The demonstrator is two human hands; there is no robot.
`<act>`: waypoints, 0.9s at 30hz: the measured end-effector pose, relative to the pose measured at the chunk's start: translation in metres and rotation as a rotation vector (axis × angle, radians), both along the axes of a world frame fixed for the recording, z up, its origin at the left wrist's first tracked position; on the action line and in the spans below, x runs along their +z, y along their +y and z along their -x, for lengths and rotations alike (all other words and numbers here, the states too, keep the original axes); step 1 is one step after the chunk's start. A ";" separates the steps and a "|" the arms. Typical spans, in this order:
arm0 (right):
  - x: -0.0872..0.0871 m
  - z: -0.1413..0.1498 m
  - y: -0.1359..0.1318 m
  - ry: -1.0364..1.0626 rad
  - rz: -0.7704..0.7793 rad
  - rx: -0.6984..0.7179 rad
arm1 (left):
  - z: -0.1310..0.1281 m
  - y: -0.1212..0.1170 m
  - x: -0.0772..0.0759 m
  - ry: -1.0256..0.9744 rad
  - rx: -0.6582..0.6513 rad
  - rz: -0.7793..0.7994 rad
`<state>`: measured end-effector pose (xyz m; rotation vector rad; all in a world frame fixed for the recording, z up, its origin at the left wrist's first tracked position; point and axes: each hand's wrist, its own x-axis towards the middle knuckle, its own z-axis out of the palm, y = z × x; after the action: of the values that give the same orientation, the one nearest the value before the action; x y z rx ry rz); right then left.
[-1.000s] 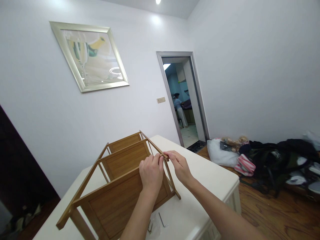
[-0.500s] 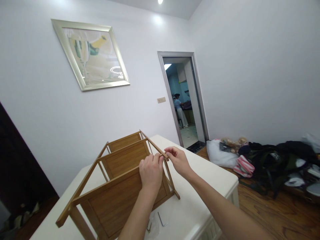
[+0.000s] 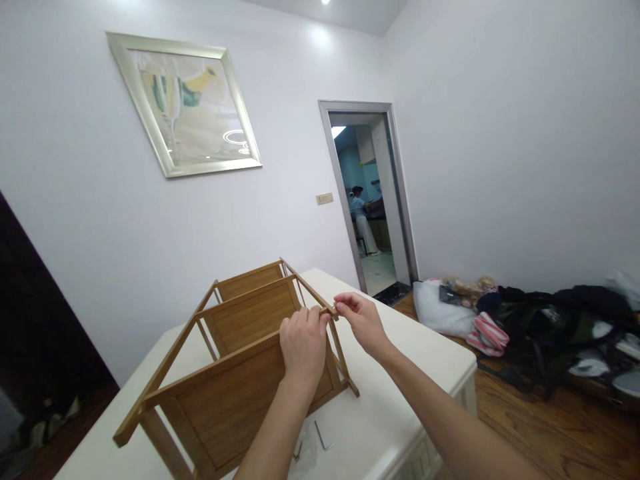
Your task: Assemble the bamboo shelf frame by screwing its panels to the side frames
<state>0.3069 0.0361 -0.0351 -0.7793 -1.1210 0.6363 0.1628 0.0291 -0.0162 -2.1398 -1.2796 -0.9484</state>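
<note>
A brown wooden shelf rack (image 3: 235, 393) lies on its side on a white table (image 3: 390, 373). My left hand (image 3: 304, 340) is wrapped over the top edge of the nearest shelf panel, close to its right corner. Right at that corner, my right hand (image 3: 363, 323) pinches a small screw (image 3: 335, 307) against the outer side of the rail. Most of the screw is hidden by the fingertips. An Allen key (image 3: 321, 437) lies on the table below my hands, beside a small clear bag (image 3: 305, 448) with a few screws.
At the right, a white sack (image 3: 443, 307), a pink striped cloth (image 3: 489, 333) and dark bags (image 3: 540, 327) are piled on the wooden floor. Beyond a doorway (image 3: 325, 133), a person (image 3: 363, 220) stands in another room. A framed picture (image 3: 245, 117) hangs on the wall.
My right hand's fingers have curled from a straighter pose into a pinch at the rail's corner, and the screw now shows there. The left hand keeps its hold on the panel.
</note>
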 end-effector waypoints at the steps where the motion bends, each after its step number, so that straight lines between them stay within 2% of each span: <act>1: 0.000 0.000 0.000 0.006 0.002 0.012 | 0.000 0.000 0.000 0.002 0.003 0.000; 17: 0.007 -0.001 -0.002 0.083 -0.009 0.125 | -0.001 -0.002 0.001 0.017 0.004 -0.014; 27: 0.005 -0.002 -0.004 0.071 0.001 0.107 | 0.000 -0.002 0.001 0.024 0.014 -0.008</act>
<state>0.3085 0.0318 -0.0301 -0.6953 -1.1024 0.7491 0.1632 0.0272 -0.0150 -2.1278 -1.2755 -0.9177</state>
